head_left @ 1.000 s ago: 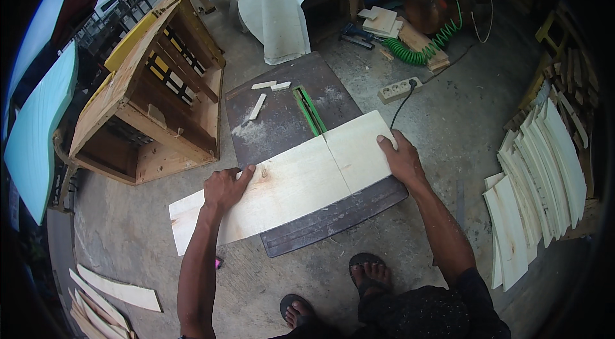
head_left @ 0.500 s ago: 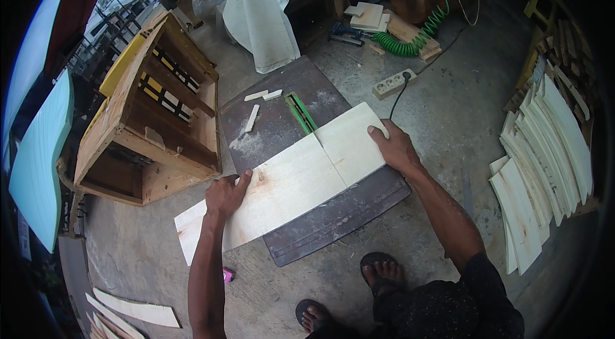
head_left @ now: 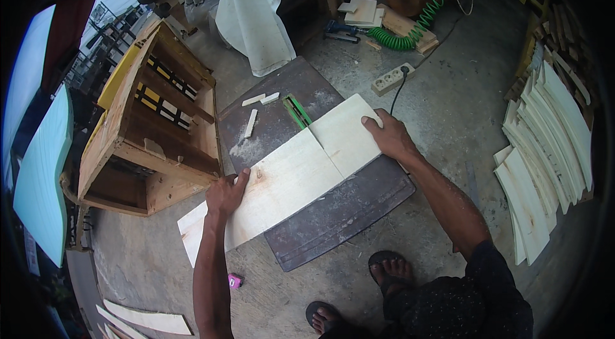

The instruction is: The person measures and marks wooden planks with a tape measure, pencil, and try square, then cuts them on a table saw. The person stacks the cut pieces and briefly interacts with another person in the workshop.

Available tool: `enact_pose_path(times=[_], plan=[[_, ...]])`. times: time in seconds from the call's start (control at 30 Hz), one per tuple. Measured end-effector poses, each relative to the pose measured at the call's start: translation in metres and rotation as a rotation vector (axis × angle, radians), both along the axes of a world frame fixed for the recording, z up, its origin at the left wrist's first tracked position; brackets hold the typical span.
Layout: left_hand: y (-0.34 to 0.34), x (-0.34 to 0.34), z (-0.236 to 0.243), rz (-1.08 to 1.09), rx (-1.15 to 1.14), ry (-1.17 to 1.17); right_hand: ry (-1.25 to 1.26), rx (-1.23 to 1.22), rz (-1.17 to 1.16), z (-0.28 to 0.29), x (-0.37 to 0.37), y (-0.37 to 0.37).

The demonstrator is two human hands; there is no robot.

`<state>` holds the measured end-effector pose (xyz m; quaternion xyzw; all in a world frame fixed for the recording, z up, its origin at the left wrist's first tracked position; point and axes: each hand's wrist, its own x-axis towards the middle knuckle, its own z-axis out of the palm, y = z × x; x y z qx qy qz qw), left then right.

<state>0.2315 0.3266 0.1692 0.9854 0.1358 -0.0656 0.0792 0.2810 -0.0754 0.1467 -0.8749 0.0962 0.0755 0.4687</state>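
While both half-curled hands [head_left: 392,137] grip the pale board [head_left: 288,175], three offcuts [head_left: 250,124] lie near the green slot [head_left: 296,113].

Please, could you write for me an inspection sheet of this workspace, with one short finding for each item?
Surface: dark tabletop with sawdust and a green-edged slot.
Job's things: pale board lies across the tabletop, overhanging at left; a thin line crosses it nearer the right end.
Clutter: three small wood strips on the tabletop; small pink object on the floor.
Hands: left hand grips the board's far edge; right hand grips its right end, thumb on top.
Cables: dark cable plugged into a power strip; green coiled hose farther back.
Surroundings: wooden frame at left, board stack at right.
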Motion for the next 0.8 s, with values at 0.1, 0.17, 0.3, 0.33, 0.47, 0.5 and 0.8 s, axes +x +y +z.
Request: enact_pose_path(times=[0.1, 0.17, 0.3, 0.33, 0.47, 0.5, 0.8], plan=[[0.002, 0.005, 0.001, 0.012, 0.007, 0.02, 0.02, -0.016, 0.01, 0.003, 0.004, 0.003], [0.003, 0.007, 0.002, 0.018, -0.001, 0.007, 0.021, -0.025, 0.016, 0.003, 0.008, 0.003], [0.01, 0.013, -0.004, 0.026, -0.011, -0.017, 0.005, -0.025, 0.02, -0.002, 0.016, 0.005], [0.01, 0.013, -0.003, 0.024, -0.013, -0.027, 0.002, -0.021, 0.02, -0.002, 0.017, 0.006], [0.016, 0.019, -0.006, 0.003, -0.021, -0.079, -0.017, -0.024, 0.028, -0.005, 0.026, 0.009], [0.013, 0.02, -0.004, 0.004, -0.019, -0.068, -0.03, -0.028, 0.022, -0.008, 0.028, 0.009], [0.016, 0.034, 0.0, -0.007, 0.01, -0.021, -0.054, -0.027, 0.028, -0.007, 0.04, 0.013]])
